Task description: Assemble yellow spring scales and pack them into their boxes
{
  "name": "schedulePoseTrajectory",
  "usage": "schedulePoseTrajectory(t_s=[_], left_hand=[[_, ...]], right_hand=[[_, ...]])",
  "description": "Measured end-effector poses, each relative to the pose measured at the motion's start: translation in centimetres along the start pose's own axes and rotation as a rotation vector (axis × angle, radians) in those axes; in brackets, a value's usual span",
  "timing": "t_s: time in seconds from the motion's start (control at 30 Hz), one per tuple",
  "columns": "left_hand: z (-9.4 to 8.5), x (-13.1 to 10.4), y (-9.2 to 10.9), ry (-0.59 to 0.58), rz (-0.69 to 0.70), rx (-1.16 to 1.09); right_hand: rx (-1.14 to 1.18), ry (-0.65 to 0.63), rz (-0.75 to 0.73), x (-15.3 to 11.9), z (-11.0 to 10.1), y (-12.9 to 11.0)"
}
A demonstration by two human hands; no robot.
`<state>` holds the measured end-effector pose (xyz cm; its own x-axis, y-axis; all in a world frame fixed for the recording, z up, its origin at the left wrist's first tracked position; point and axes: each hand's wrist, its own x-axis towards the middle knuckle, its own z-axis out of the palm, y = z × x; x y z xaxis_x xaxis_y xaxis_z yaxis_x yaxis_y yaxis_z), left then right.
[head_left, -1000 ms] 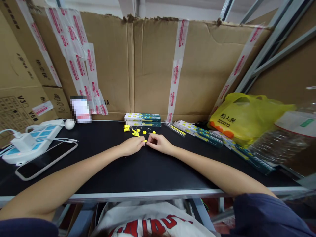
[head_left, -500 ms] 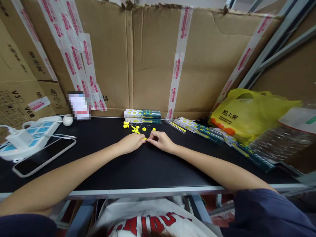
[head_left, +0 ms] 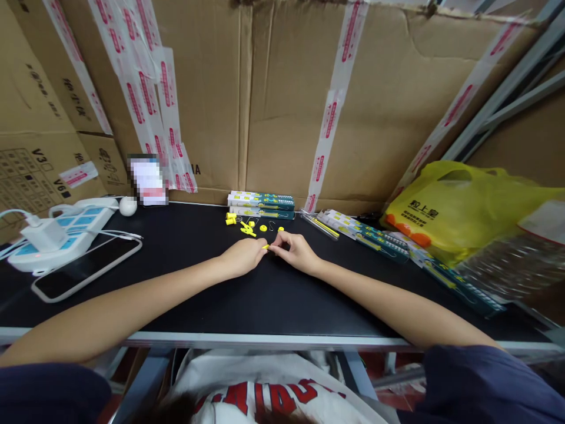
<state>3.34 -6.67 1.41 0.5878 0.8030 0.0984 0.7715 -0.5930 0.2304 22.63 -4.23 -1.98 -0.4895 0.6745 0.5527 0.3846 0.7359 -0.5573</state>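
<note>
My left hand (head_left: 246, 257) is closed on a small yellow plastic part (head_left: 265, 247), whose tip pokes out past the thumb. Right up against it, my right hand (head_left: 295, 252) pinches with thumb and forefinger at that tip; whatever lies between those fingertips is too small to make out. Just beyond the hands, several loose yellow plastic pieces (head_left: 248, 229) lie on the black tabletop, among them a yellow round cap (head_left: 263, 228) and yellow cylinders (head_left: 231, 219). A thin bent wire piece (head_left: 271, 225) rests near them.
Printed slim boxes (head_left: 261, 204) are stacked behind the pieces; more slim boxes (head_left: 366, 234) trail off rightward beside clear tubes (head_left: 320, 224). A yellow plastic bag (head_left: 463, 206) stands at right. On the left are a power strip (head_left: 83, 227) and phone (head_left: 88, 268). Cardboard (head_left: 282, 106) walls the back.
The camera view has shifted slightly, so the scene sits a little to the right. Both hands stay together at the yellow part, with the right fingers more closely bunched at its tip.
</note>
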Motion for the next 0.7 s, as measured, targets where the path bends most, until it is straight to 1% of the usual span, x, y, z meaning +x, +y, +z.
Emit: schedulePoseTrajectory(t_s=[0.1,0.2,0.3,0.37,0.43,0.5,0.6,0.7], left_hand=[[-0.1,0.1,0.1,0.027,0.008,-0.098],[-0.6,0.3,0.0,0.071,0.008,-0.251],[-1.4,0.3,-0.1,0.077,0.063,-0.229],[-1.9,0.2,-0.2,0.049,0.082,-0.197],[-2.1,0.0,-0.1,0.019,0.078,-0.199],[-2.0,-0.3,0.0,-0.022,0.073,-0.219],[-1.5,-0.4,0.2,-0.062,0.094,-0.227],[-0.9,-0.5,0.6,-0.084,0.120,-0.206]], right_hand=[[0.108,0.017,0.045,0.2,0.0,-0.2],[0.267,0.037,0.133,0.6,-0.2,-0.2],[0.366,0.021,0.188,1.0,-0.6,-0.4],[0.364,-0.010,0.184,1.2,-0.9,-0.7],[0.296,-0.057,0.143,1.0,-1.4,-1.1],[0.161,-0.113,0.069,0.7,-1.9,-1.6],[-0.073,-0.180,-0.039,-0.3,-2.6,-1.9],[-0.246,-0.208,-0.125,-1.3,-3.0,-2.1]])
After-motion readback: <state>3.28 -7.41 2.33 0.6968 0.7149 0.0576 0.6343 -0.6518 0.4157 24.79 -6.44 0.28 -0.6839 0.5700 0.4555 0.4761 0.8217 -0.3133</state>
